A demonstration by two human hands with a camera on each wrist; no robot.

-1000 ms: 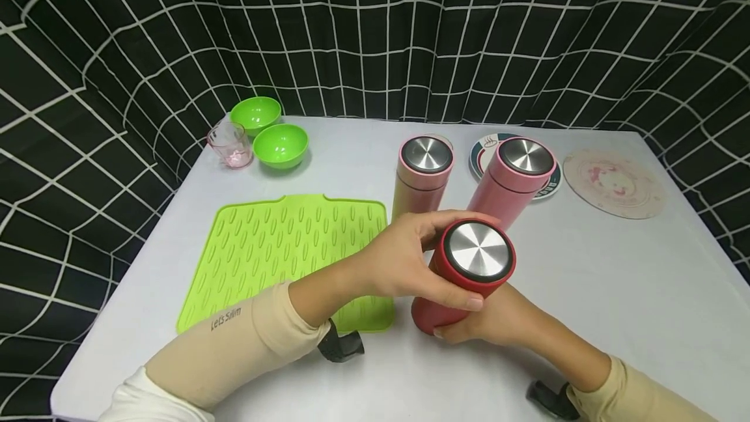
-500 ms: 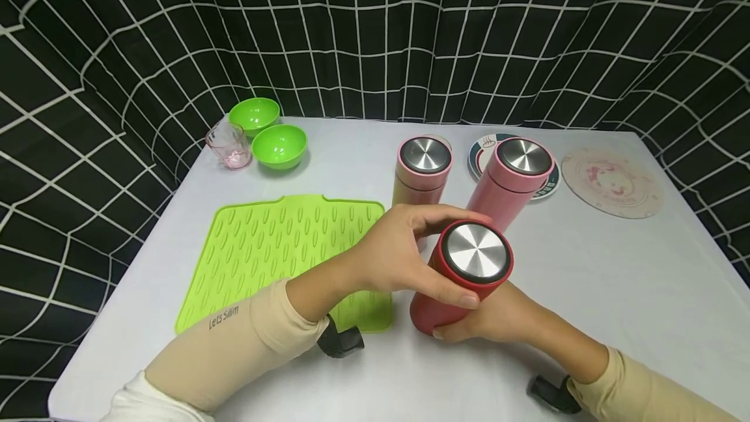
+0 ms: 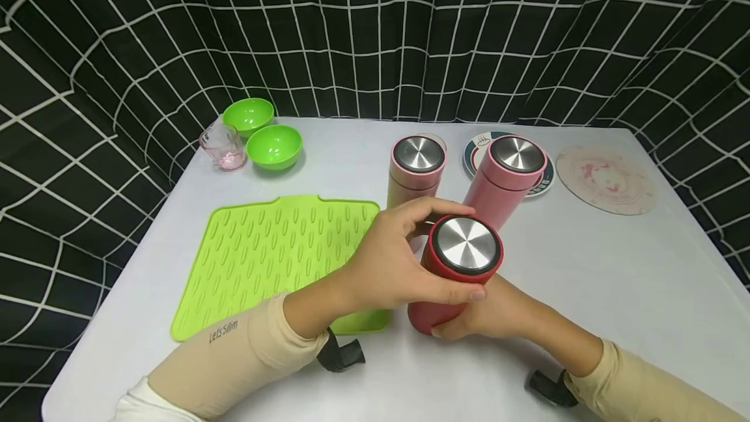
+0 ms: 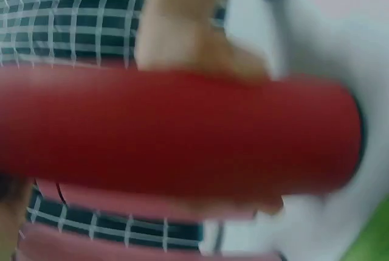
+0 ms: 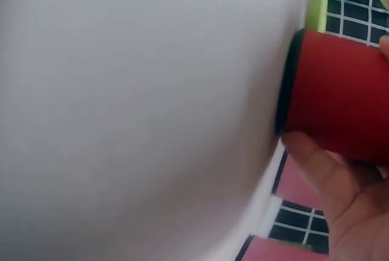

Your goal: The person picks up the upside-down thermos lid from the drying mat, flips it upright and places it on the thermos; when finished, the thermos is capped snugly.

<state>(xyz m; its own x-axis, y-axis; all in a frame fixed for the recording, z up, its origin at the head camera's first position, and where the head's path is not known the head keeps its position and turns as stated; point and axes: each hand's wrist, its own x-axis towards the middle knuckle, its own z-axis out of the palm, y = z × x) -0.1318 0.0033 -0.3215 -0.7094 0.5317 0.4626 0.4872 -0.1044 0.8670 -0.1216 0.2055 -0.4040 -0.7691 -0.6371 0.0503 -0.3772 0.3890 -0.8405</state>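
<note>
- The right hand (image 3: pixel 498 311) is nearest, its fingers curled round the lower body of the red flask (image 3: pixel 454 272) from the right and behind; in the right wrist view a finger lies along the flask's side just above its dark base, which rests on the white table (image 3: pixel 586 279)
- The left hand (image 3: pixel 389 266) wraps the top of the same flask; the thumb crosses the near side just below the steel lid (image 3: pixel 465 244) and the fingers arch over the far side, so both hands grip it
- The red flask stands near the front middle of the table, tilted slightly toward the camera, just right of the green ridged mat's (image 3: pixel 263 253) near corner; the left wrist view shows it only as a blurred red bar
- Behind it, close by, stand a beige-bodied flask (image 3: pixel 416 171) and a pink flask (image 3: pixel 506 178), each with a steel lid; the left fingers are near the beige one
- A blue-rimmed coaster (image 3: pixel 539 181) lies partly hidden behind the pink flask; a pale patterned round mat (image 3: pixel 606 179) lies to its right
- At the far left corner sit two green bowls (image 3: pixel 274 146) and a clear pink cup (image 3: pixel 219 146), close together
</note>
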